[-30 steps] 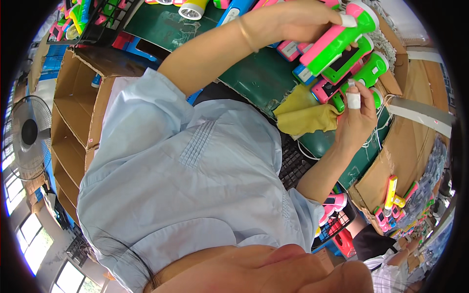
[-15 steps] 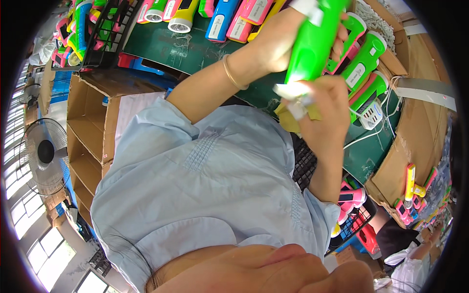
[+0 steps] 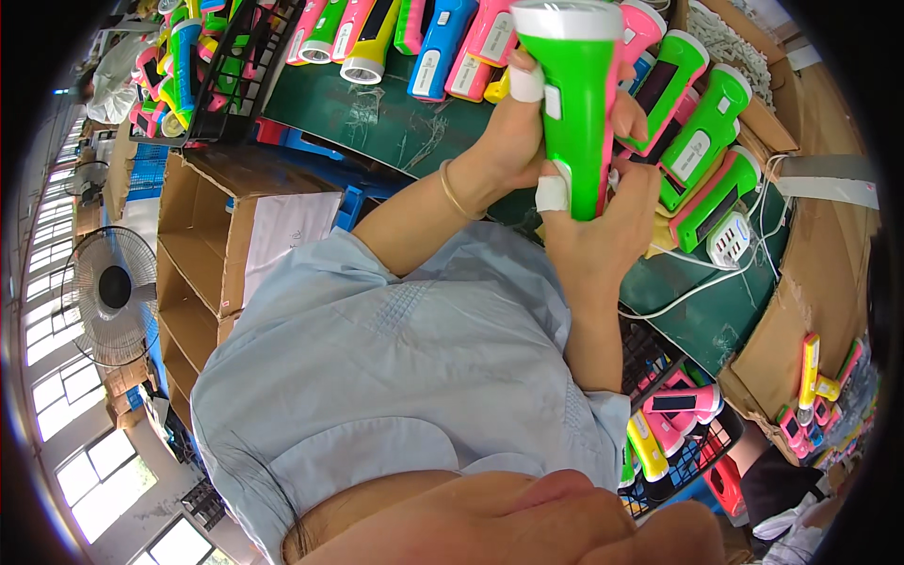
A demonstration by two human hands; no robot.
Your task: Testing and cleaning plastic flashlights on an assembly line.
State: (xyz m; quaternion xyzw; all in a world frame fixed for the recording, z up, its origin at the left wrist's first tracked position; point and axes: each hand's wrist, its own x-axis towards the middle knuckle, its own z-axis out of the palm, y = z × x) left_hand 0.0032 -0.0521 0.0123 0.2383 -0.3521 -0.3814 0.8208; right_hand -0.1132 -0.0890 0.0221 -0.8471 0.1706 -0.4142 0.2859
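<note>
A green flashlight [image 3: 576, 118] with a white head and a pink strip along one side stands nearly upright over the table, its white head at the far end. My left hand [image 3: 516, 141] wraps around its upper body from the left, with fingertips showing on the far right side. At its lower end, my right hand [image 3: 607, 221] grips the handle with thumb and fingers. White tape covers both thumbs. Just right of my hands lie several green and pink flashlights [image 3: 695, 151], near a white multi-port charger [image 3: 728, 240] with cables.
More flashlights, among them a blue one [image 3: 441, 47], line the far side of the green table [image 3: 325, 113]. A black crate [image 3: 221, 89] of flashlights stands far left, above cardboard compartments [image 3: 193, 212]. Another crate [image 3: 692, 461] sits low right. A fan [image 3: 113, 287] is at left.
The green flashlight has been turned over: its white, glowing head was down by my right hand and is now up, with no glow visible. Both hands now grip its body.
</note>
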